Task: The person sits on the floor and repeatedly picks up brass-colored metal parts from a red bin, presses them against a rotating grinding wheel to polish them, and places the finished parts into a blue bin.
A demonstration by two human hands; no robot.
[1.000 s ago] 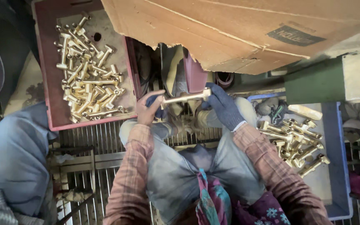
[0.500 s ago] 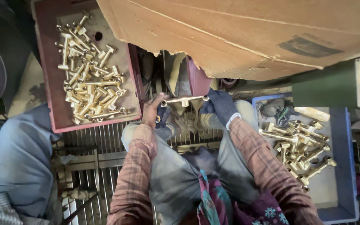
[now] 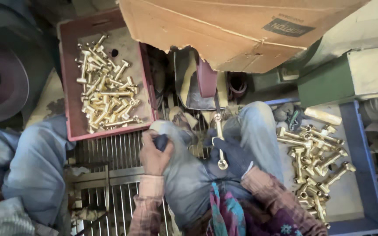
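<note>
Head view shows a long brass fitting [image 3: 219, 142] gripped lengthwise by the gloved right hand [image 3: 232, 155], fingers curled shut around its lower half, its far end aimed at the belt of the grinder [image 3: 206, 81] just beyond the fingertips. The left hand [image 3: 154, 153], apart from the part, pinches a dark cloth [image 3: 162, 140] against the knee, so the step looks like presenting one piece for polishing, which calls for a steady push. Left of the fingers sits a red tray [image 3: 68, 87] of shiny pieces, right a blue tray [image 3: 364, 175] of duller ones, over a metal grate floor [image 3: 110, 175] in a cramped, dusty workshop.
</note>
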